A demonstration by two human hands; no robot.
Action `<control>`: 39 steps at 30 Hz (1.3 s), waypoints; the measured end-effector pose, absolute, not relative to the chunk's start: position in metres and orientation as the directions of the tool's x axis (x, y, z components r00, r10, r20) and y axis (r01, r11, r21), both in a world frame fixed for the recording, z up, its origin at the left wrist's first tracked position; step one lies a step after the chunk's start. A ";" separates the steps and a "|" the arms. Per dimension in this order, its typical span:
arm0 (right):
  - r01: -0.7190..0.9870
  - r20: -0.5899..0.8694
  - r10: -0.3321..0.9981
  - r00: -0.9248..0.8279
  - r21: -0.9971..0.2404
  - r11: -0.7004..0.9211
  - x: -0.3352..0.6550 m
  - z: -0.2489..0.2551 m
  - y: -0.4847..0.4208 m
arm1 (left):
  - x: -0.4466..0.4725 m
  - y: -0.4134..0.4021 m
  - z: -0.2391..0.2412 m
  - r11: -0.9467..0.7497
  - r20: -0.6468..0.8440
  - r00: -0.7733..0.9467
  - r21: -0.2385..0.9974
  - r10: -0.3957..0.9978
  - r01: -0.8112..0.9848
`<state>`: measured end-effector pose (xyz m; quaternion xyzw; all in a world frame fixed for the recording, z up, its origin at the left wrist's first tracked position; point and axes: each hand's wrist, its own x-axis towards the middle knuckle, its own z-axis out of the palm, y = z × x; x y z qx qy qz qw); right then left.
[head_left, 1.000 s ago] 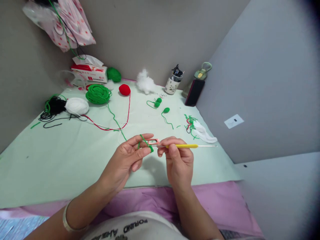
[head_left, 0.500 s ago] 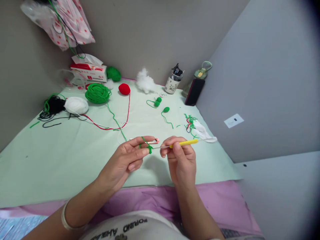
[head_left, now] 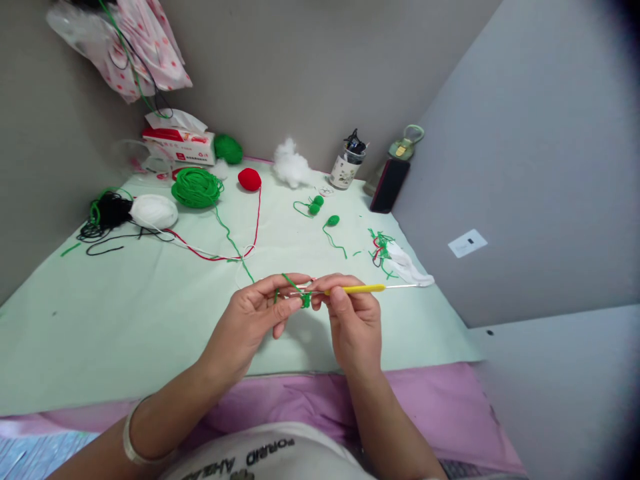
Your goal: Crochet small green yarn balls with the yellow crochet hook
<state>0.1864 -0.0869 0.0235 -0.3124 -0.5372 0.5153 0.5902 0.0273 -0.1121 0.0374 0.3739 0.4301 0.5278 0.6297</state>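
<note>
Between thumb and fingers, my left hand [head_left: 255, 317] pinches a small green crochet piece [head_left: 306, 301]. Green yarn runs over its raised index finger and down to the table, towards a green yarn ball [head_left: 197, 187]. My right hand [head_left: 353, 320] is closed around a crochet hook [head_left: 363, 289] with a yellow grip, its thin metal shaft pointing left into the green piece. The fingertips of both hands are close together. Behind them lies a partly hidden small metallic-pink object that I cannot make out.
White yarn [head_left: 155, 211], black yarn [head_left: 110, 212] and a red yarn ball [head_left: 249, 179] lie at the left and back. Further back stand a tissue box [head_left: 180, 145], white stuffing [head_left: 291, 165], a jar [head_left: 346, 167] and a phone [head_left: 391, 185]. Yarn scraps [head_left: 381, 247] lie at the right.
My right hand has moved left with the hook, closer to my left hand. The hook's shaft now reaches past the green piece, where before its tip was at the piece's edge.
</note>
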 end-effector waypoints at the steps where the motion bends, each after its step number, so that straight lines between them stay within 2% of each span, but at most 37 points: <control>1: -0.275 0.298 0.949 -0.101 -0.925 0.261 0.186 0.025 -0.086 | 0.026 -0.112 0.037 0.165 -0.148 0.078 0.928 0.986 -0.335; 5: -0.270 0.303 0.946 -0.112 -0.926 0.264 0.187 0.030 -0.088 | 0.023 -0.114 0.037 0.152 -0.138 0.064 0.934 0.988 -0.324; 8: -0.131 0.436 0.893 -0.111 -0.897 0.422 0.191 0.031 -0.093 | 0.024 -0.115 0.038 0.143 -0.136 0.046 0.923 0.990 -0.357; 10: 0.036 0.590 0.793 -0.152 -0.798 0.601 0.194 0.029 -0.096 | 0.026 -0.115 0.039 0.149 -0.142 0.046 0.905 0.989 -0.398; 12: 0.221 0.708 0.660 -0.251 -0.622 0.751 0.195 0.026 -0.098 | 0.028 -0.115 0.040 0.189 -0.171 0.081 0.864 0.982 -0.466; 14: 0.351 0.758 0.558 -0.340 -0.448 0.822 0.194 0.023 -0.099 | 0.029 -0.115 0.039 0.275 -0.210 0.179 0.789 0.961 -0.550; 15: 0.383 0.770 0.536 -0.347 -0.405 0.830 0.194 0.022 -0.099 | 0.029 -0.115 0.039 0.323 -0.225 0.236 0.744 0.945 -0.586; 16: 0.384 0.777 0.534 -0.333 -0.405 0.830 0.193 0.021 -0.099 | 0.028 -0.114 0.038 0.366 -0.234 0.288 0.702 0.929 -0.610; 17: 0.356 0.779 0.559 -0.284 -0.456 0.816 0.192 0.021 -0.098 | 0.027 -0.114 0.038 0.397 -0.239 0.324 0.672 0.915 -0.625; 19: 0.194 0.721 0.675 -0.156 -0.648 0.737 0.191 0.022 -0.096 | 0.026 -0.113 0.038 0.408 -0.243 0.333 0.655 0.911 -0.636; 21: -0.047 0.590 0.805 -0.064 -0.808 0.588 0.189 0.025 -0.094 | 0.026 -0.113 0.039 0.369 -0.244 0.279 0.683 0.929 -0.630; 22: -0.140 0.529 0.847 -0.055 -0.844 0.518 0.188 0.026 -0.093 | 0.026 -0.113 0.040 0.342 -0.239 0.246 0.706 0.939 -0.620; 24: -0.205 0.469 0.879 -0.090 -0.872 0.444 0.186 0.028 -0.091 | 0.028 -0.114 0.042 0.294 -0.221 0.193 0.755 0.956 -0.586; 27: -0.137 0.498 0.862 -0.093 -0.864 0.484 0.183 0.029 -0.091 | 0.032 -0.115 0.043 0.242 -0.191 0.151 0.822 0.970 -0.516; 30: 0.001 0.580 0.808 -0.101 -0.812 0.583 0.182 0.026 -0.094 | 0.034 -0.115 0.042 0.192 -0.177 0.076 0.864 0.981 -0.466; 32: 0.164 0.676 0.720 -0.153 -0.701 0.694 0.182 0.021 -0.096 | 0.034 -0.115 0.041 0.191 -0.190 0.052 0.852 0.980 -0.487; 35: 0.341 0.785 0.578 -0.220 -0.494 0.800 0.185 0.015 -0.096 | 0.034 -0.112 0.038 0.281 -0.245 0.141 0.771 0.959 -0.571; 36: 0.339 0.787 0.582 -0.205 -0.501 0.796 0.186 0.015 -0.096 | 0.033 -0.111 0.037 0.316 -0.259 0.184 0.734 0.948 -0.601; 37: 0.298 0.764 0.620 -0.177 -0.559 0.774 0.187 0.015 -0.095 | 0.032 -0.110 0.036 0.342 -0.266 0.215 0.700 0.940 -0.627; 39: 0.120 0.669 0.741 -0.062 -0.732 0.671 0.189 0.019 -0.093 | 0.029 -0.108 0.035 0.352 -0.268 0.231 0.658 0.935 -0.666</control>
